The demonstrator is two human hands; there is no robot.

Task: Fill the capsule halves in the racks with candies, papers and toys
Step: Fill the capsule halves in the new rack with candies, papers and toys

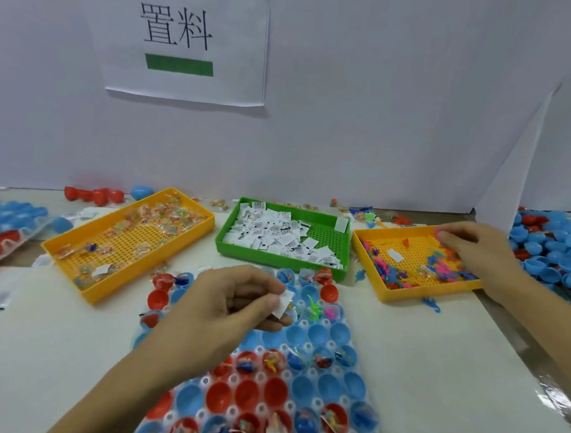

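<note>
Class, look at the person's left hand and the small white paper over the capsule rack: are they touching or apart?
Touching. The head view shows the left hand pinching the white paper between thumb and fingertips, above the capsule rack.

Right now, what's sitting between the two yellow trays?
In the head view, the green tray of papers lies between the candy tray on the left and the toy tray on the right.

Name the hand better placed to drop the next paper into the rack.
Left. The left hand already pinches a white paper right above the rack of capsule halves, while the right hand reaches into the toy tray off to the side.
</note>
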